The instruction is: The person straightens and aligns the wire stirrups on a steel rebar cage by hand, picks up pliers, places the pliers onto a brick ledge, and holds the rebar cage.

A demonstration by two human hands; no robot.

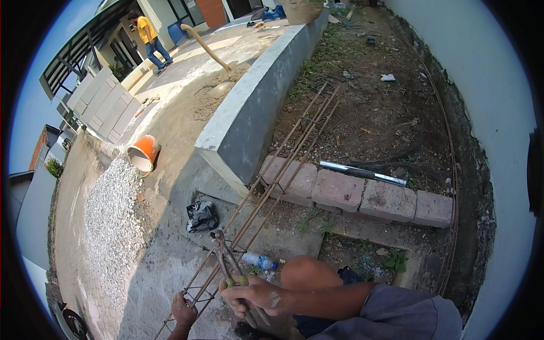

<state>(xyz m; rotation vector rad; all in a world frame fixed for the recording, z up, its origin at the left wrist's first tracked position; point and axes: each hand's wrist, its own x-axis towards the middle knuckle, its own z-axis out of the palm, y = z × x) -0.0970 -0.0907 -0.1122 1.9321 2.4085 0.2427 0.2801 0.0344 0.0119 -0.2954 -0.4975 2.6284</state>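
Note:
A long rusty rebar cage point(249, 217), its bars joined by small stirrups, slants from the lower left up over the block row to the soil. At its near end my left hand point(183, 310) is closed round a bar beside a stirrup. My right hand point(258, 296) is closed on the handles of a pair of pincers point(223, 253), which have green on their grips. The pincers' head lies over the cage at a stirrup; I cannot tell whether it bites on wire. A clear plastic bottle point(259, 260) with a blue cap lies just right of the cage.
Pinkish blocks point(338, 190) form a low row ahead, with a shiny metal bar point(362, 173) behind. A grey low wall point(258, 96) runs beside the soil. Leftward are a black plastic bag point(202, 216), white gravel point(110, 221), an orange bucket point(146, 150) and a distant person point(148, 37).

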